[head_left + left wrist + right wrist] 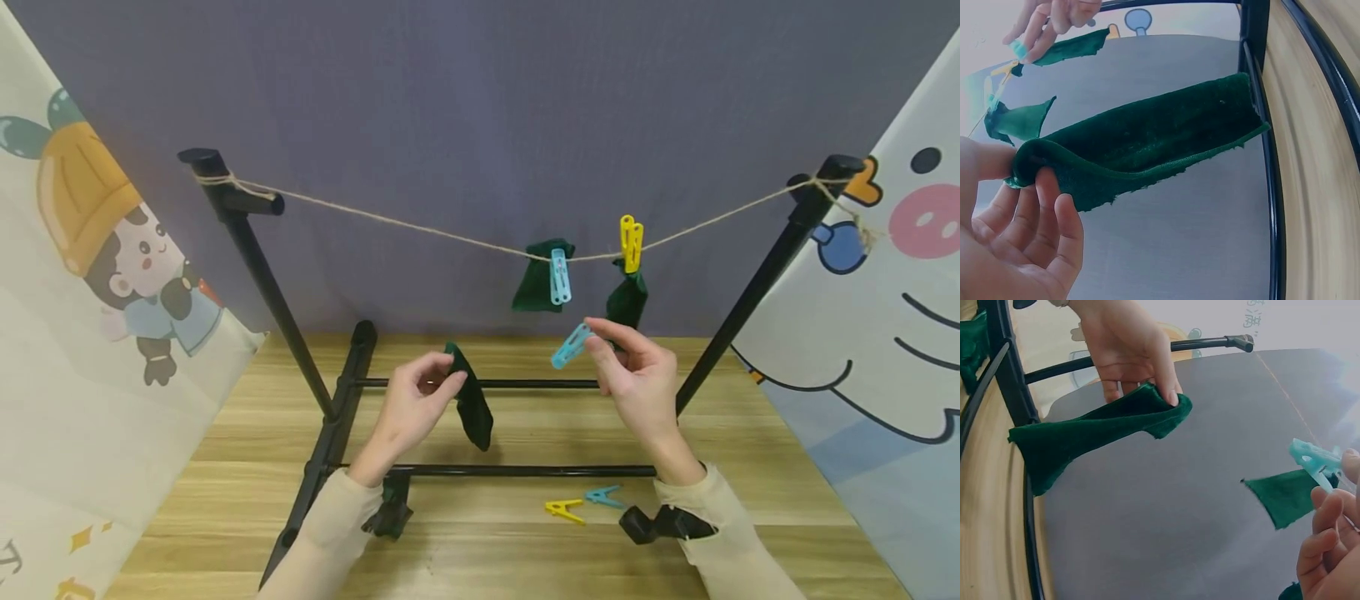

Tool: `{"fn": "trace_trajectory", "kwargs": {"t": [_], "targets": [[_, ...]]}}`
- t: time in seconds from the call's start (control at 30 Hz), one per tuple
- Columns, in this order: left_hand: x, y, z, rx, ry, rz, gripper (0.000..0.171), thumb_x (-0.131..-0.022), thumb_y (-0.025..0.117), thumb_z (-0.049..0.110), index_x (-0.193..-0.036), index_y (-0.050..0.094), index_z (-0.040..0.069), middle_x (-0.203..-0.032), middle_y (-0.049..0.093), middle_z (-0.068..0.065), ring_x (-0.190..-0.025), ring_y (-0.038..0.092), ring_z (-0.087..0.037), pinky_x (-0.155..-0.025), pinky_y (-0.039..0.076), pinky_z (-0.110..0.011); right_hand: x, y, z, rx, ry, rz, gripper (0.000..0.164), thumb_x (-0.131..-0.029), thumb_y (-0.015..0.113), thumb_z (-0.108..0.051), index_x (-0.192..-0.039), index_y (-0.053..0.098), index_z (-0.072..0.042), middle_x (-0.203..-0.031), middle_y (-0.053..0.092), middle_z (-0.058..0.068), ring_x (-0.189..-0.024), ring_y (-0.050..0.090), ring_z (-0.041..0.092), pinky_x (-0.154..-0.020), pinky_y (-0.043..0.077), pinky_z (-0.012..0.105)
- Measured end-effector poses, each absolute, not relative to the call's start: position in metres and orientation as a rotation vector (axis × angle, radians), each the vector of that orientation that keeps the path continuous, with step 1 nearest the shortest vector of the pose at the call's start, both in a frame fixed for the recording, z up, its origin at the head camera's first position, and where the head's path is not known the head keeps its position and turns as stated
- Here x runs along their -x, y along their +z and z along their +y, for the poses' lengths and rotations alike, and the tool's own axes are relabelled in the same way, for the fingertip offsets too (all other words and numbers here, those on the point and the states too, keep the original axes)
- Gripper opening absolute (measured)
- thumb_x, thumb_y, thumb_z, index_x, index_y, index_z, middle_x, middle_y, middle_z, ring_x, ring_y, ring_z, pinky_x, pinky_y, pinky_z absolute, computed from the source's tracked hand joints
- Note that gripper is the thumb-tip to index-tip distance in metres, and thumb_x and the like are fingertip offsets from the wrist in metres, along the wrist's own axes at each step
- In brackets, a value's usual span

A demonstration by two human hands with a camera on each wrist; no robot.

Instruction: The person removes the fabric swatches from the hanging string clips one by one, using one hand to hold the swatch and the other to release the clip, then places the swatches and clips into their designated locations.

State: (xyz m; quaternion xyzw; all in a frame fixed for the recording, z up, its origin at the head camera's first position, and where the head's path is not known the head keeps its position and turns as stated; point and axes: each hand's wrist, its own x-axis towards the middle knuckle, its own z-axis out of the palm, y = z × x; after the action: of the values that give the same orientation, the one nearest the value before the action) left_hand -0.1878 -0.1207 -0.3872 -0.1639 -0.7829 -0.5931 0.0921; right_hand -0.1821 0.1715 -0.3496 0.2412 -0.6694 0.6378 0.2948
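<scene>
My left hand (416,404) pinches the top of a dark green cloth (1147,137) between thumb and fingers, and the cloth hangs below the string. To the right, my right hand (637,375) pinches a light blue clothespin (572,346), its jaw end pointing left. Behind and above, a second green cloth (536,283) hangs on the twine (390,221) under a blue clothespin (559,277). A third green cloth (628,298) hangs by a yellow clothespin (632,243), partly hidden behind my right hand in the head view.
The twine spans two posts of a black frame (258,275), whose low bars cross the wooden table (480,550). A yellow clothespin (564,510) and a blue clothespin (603,497) lie near the front bar. More dark green cloth (392,510) lies beside my left wrist.
</scene>
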Motion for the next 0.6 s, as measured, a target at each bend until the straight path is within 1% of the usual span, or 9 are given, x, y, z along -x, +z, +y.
{"fn": "trace_trajectory", "kwargs": {"t": [0.1, 0.3, 0.37, 0.4, 0.6], "targets": [[0.186, -0.388, -0.121, 0.472, -1.741, -2.343, 0.020, -0.101, 0.074, 0.015, -0.118, 0.076, 0.005, -0.102, 0.075, -0.012, -0.088, 0.068, -0.011, -0.079, 0.058, -0.025, 0.180, -0.356, 0.174, -0.608, 1.700, -1.806, 0.023, -0.098, 0.066, 0.011, -0.120, 0.074, 0.010, -0.051, 0.053, -0.003, -0.040, 0.041, 0.008, -0.039, 0.029, 0.032], [0.182, -0.390, -0.120, 0.448, -1.731, -2.357, 0.019, -0.100, 0.074, 0.014, -0.116, 0.077, 0.005, -0.102, 0.076, -0.011, -0.088, 0.069, -0.012, -0.081, 0.059, -0.031, 0.175, -0.367, 0.181, -0.509, 1.707, -1.867, 0.024, -0.098, 0.067, 0.011, -0.121, 0.074, 0.009, -0.054, 0.056, -0.006, -0.040, 0.042, 0.008, -0.039, 0.028, 0.032], [0.182, -0.391, -0.120, 0.445, -1.729, -2.354, 0.018, -0.100, 0.074, 0.014, -0.115, 0.077, 0.005, -0.101, 0.076, -0.011, -0.088, 0.069, -0.011, -0.082, 0.060, -0.032, 0.174, -0.370, 0.184, -0.498, 1.718, -1.870, 0.025, -0.098, 0.067, 0.011, -0.121, 0.075, 0.007, -0.053, 0.054, -0.006, -0.040, 0.041, 0.008, -0.039, 0.028, 0.033], [0.182, -0.391, -0.120, 0.445, -1.727, -2.352, 0.018, -0.100, 0.074, 0.014, -0.115, 0.077, 0.005, -0.101, 0.076, -0.011, -0.088, 0.069, -0.010, -0.082, 0.060, -0.032, 0.173, -0.371, 0.184, -0.495, 1.730, -1.867, 0.026, -0.098, 0.067, 0.011, -0.121, 0.076, 0.005, -0.055, 0.056, -0.006, -0.040, 0.041, 0.008, -0.040, 0.028, 0.034], [0.181, -0.394, -0.120, 0.467, -1.709, -2.342, 0.019, -0.100, 0.074, 0.014, -0.116, 0.076, 0.004, -0.101, 0.076, -0.012, -0.087, 0.068, -0.010, -0.081, 0.059, -0.028, 0.172, -0.380, 0.187, -0.484, 1.745, -1.874, 0.025, -0.097, 0.067, 0.012, -0.121, 0.074, 0.009, -0.061, 0.061, -0.006, -0.040, 0.041, 0.007, -0.040, 0.028, 0.034]]}}
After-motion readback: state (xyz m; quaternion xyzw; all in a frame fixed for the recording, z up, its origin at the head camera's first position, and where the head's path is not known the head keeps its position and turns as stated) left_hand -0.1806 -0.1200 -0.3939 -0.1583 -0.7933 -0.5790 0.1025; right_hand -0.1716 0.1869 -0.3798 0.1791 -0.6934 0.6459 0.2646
